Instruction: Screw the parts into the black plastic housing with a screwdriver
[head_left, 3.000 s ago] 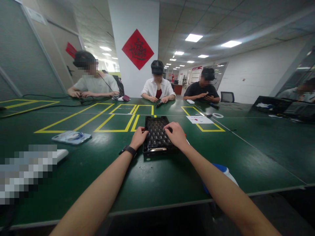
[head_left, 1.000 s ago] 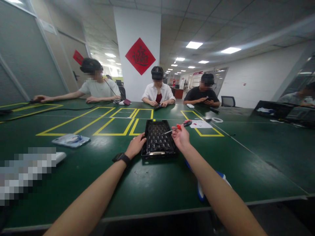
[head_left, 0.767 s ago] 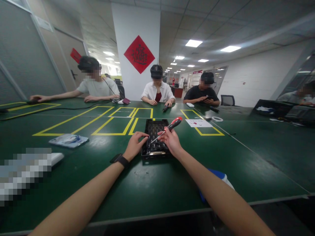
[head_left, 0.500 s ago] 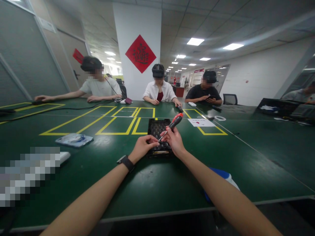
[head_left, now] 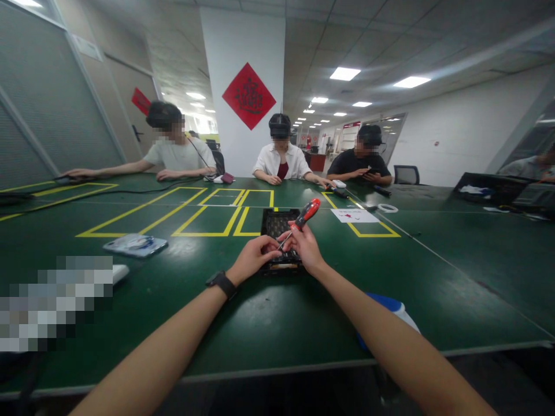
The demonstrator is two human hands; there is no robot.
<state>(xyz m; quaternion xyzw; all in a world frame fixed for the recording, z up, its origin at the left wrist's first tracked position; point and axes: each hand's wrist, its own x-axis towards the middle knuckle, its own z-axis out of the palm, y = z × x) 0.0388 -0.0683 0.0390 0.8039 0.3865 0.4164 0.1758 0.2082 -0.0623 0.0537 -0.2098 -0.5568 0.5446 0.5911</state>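
My right hand (head_left: 307, 248) is closed around a red and black screwdriver (head_left: 307, 215), its handle tilted up to the right and its thin metal shaft pointing down to the left. At the shaft's lower end, the thumb and fingers of my left hand (head_left: 255, 256) are pinched together; whatever lies between them is too small to make out. Both hands hover over an open black case (head_left: 271, 222) with a bumpy, compartmented inside, and partly hide it. A dark watch is on my left wrist.
Yellow tape rectangles mark the green table (head_left: 243, 329). To the left lies a phone (head_left: 135, 245); under my right forearm is a blue and white object (head_left: 385, 303). A printed sheet (head_left: 354, 216) and a white ring (head_left: 387, 208) lie right. Several people sit opposite.
The screwdriver handle has tipped slightly to the left, while my hands stay nearly in place. Across the table, a person's hand has moved to the right with a dark object.
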